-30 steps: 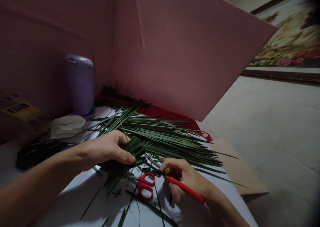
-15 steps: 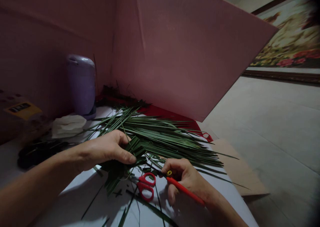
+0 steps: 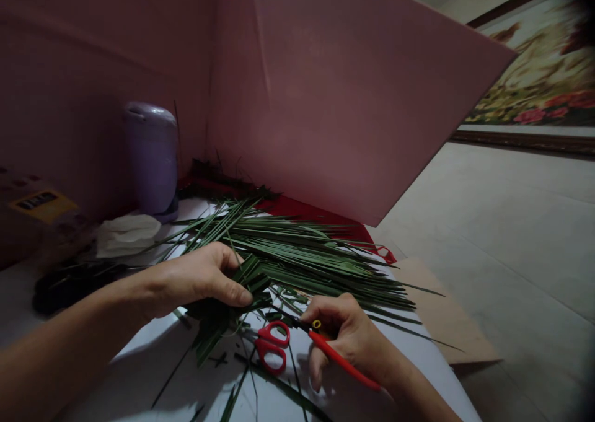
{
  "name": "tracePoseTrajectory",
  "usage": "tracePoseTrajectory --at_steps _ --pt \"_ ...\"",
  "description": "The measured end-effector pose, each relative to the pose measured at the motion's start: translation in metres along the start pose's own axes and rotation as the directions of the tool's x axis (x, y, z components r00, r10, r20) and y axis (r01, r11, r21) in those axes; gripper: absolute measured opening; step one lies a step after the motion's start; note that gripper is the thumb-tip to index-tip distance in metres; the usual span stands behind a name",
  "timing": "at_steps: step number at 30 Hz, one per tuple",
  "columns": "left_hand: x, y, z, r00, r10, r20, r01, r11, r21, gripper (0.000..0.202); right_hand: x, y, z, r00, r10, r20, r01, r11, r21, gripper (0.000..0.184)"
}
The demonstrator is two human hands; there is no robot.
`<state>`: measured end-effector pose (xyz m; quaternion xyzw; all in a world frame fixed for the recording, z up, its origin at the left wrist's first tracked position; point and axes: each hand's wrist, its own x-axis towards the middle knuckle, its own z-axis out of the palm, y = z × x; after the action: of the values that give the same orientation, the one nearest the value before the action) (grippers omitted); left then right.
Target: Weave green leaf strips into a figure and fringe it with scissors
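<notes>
My left hand (image 3: 209,279) is closed on a piece folded or woven from green leaf strips (image 3: 253,276), with the thumb pressed on top and loose leaf ends hanging below. My right hand (image 3: 351,335) grips red-handled needle-nose pliers (image 3: 344,363). Their thin dark jaws point left at the edge of the leaf piece; whether the tips hold a strip, I cannot tell. A small yellow part (image 3: 317,325) shows beside the pliers' pivot. Between my hands, red-handled scissors (image 3: 273,346) lie on the white table, their blades partly under the leaves.
Behind my hands a pile of long green leaf strips (image 3: 307,248) spreads across the white tabletop (image 3: 153,378). A lilac container (image 3: 152,158) and white tissue (image 3: 127,235) are at the back left. A pink panel (image 3: 325,100) rises behind; cut scraps (image 3: 218,360) lie in front.
The pliers have turned slightly in my right hand, and their red handle now swings out a little wider. My left hand and the leaf piece stay almost where they were.
</notes>
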<state>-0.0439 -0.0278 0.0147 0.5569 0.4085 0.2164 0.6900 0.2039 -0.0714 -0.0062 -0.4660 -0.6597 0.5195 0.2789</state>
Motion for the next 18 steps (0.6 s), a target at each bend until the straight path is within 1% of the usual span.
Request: tracePoseTrajectory --at_steps 6,9,10,12,15,18 --pt "0.000 0.001 -0.001 1.000 -0.006 0.007 0.006 1.000 -0.003 0.017 0.000 0.007 -0.002 0.991 -0.116 -0.060 0.107 0.985 -0.138 0.023" --pt "-0.001 0.001 -0.002 1.000 -0.003 -0.003 0.003 1.000 -0.010 0.017 -0.001 0.008 -0.003 0.993 -0.114 0.007 0.114 0.986 -0.119 0.016" --pt "-0.001 0.001 -0.002 1.000 -0.001 -0.008 0.001 1.000 -0.011 0.017 -0.001 0.009 -0.003 0.993 -0.109 0.037 0.112 0.988 -0.105 0.017" --pt "-0.001 0.002 -0.001 1.000 0.002 -0.014 -0.002 1.000 -0.007 0.017 0.000 0.009 -0.003 0.990 -0.120 0.069 0.126 0.987 -0.095 0.024" --pt "0.000 0.002 0.002 1.000 -0.011 -0.013 0.011 1.000 -0.012 0.015 0.003 0.011 -0.004 0.984 -0.166 0.067 0.173 0.977 -0.121 0.036" --pt "0.000 0.001 0.003 0.999 -0.038 0.006 0.038 0.999 -0.026 0.015 0.004 0.014 -0.004 0.977 -0.197 0.085 0.207 0.970 -0.131 0.035"
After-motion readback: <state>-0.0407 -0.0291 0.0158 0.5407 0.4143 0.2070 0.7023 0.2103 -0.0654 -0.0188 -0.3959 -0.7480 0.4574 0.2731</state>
